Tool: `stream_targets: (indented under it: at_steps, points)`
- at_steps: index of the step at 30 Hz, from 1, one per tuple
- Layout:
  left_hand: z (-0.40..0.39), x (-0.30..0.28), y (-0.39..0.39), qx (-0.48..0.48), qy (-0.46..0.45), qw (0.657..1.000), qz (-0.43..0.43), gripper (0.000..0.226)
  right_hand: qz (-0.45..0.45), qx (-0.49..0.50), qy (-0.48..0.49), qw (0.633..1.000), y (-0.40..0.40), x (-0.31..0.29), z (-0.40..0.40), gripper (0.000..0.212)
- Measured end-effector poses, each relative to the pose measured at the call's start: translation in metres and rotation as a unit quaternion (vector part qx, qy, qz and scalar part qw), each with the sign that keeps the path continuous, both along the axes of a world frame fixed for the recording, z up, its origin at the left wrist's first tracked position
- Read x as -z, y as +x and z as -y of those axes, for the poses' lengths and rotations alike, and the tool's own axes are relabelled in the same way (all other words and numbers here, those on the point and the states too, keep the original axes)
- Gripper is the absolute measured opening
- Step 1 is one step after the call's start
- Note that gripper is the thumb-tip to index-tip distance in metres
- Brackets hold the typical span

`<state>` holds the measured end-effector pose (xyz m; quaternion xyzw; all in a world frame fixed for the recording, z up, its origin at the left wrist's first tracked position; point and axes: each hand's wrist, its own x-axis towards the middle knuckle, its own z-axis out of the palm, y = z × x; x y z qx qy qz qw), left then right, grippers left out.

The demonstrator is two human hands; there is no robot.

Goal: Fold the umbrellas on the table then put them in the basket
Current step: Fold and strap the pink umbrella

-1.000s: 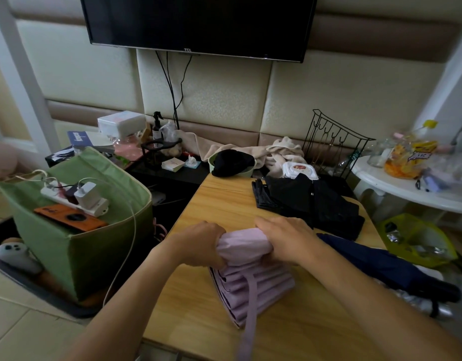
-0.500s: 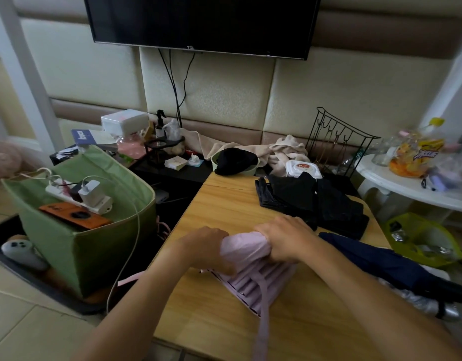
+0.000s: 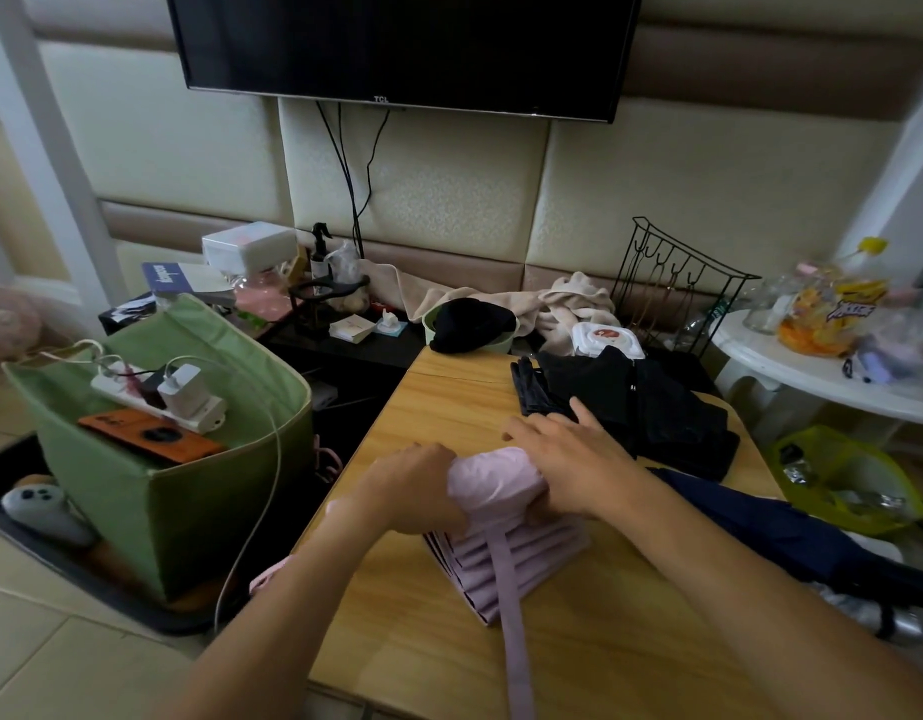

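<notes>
the left hand [image 3: 420, 485] is gripping the pink umbrella [image 3: 501, 522] on the desk [image 3: 449, 402] while the right hand [image 3: 568, 454] is pressing flat-fingered beside it, so the loose pleats beneath both could be springing apart.

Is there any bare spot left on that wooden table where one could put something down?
Yes: bare wood on the wooden table shows between the green bowl, the black umbrella and the hands. More lies near the front edge, right of the pink umbrella. The right side is crowded by the navy umbrella.
</notes>
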<state>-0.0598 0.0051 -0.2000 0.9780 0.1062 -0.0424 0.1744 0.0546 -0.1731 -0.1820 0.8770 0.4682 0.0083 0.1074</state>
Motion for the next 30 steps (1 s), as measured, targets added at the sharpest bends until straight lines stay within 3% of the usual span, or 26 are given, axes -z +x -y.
stream_targets:
  at_steps: [2, 6, 9, 13, 18, 22, 26, 28, 30]
  points:
    - [-0.005, -0.001, -0.001, 0.011, -0.063, 0.998, -0.012, 0.033, 0.011, -0.005, 0.006, 1.0, -0.002, 0.0, 0.001, 0.069]
    - [-0.01, 0.0, -0.003, 0.043, -0.132, 0.989, -0.042, 0.036, -0.006, 0.004, 0.014, 1.0, -0.007, -0.008, 0.003, 0.031]
    - [-0.011, -0.003, -0.005, 0.061, -0.051, 0.996, -0.028, 0.04, -0.055, 0.016, -0.002, 0.998, -0.008, -0.014, 0.003, 0.023]
    - [0.001, 0.006, -0.013, 0.055, 0.109, 0.991, 0.048, 0.072, -0.1, 0.024, -0.016, 0.995, -0.001, -0.019, -0.001, 0.029]
    - [0.001, 0.016, -0.009, 0.03, 0.151, 0.984, 0.085, 0.051, -0.129, 0.024, -0.02, 0.991, 0.005, -0.02, -0.001, 0.031]
    - [-0.014, 0.013, -0.007, 0.014, 0.101, 0.992, 0.078, 0.041, -0.032, -0.012, 0.043, 0.998, 0.002, -0.009, 0.001, 0.034]
    - [-0.025, 0.01, -0.011, 0.015, -0.016, 0.998, 0.053, 0.042, 0.085, -0.076, 0.093, 0.989, -0.001, 0.006, 0.003, 0.041]
    - [-0.026, 0.007, -0.014, 0.031, -0.096, 0.994, 0.033, 0.05, 0.07, -0.066, 0.109, 0.989, -0.004, 0.007, 0.004, 0.034]
    - [-0.027, 0.005, -0.015, 0.045, -0.119, 0.992, 0.02, 0.054, 0.021, -0.038, 0.099, 0.994, -0.007, 0.003, 0.005, 0.034]
